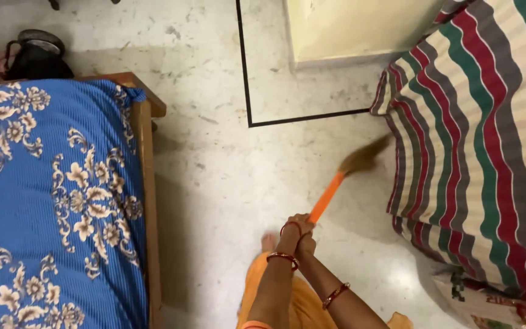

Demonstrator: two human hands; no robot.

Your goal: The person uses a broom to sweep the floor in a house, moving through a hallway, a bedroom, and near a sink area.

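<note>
The broom (336, 183) has an orange handle and brown bristles. At the left, the bed cover (50, 207) is blue with cream flowers. At the right, the cloth (476, 134) has red, green and grey wavy stripes.

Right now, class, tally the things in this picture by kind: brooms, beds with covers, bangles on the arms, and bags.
Brooms: 1, orange-handled broom
Covered beds: 2, blue floral bed, striped bed
Bangles: 3
Bags: 1, black bag
Total: 7
</note>
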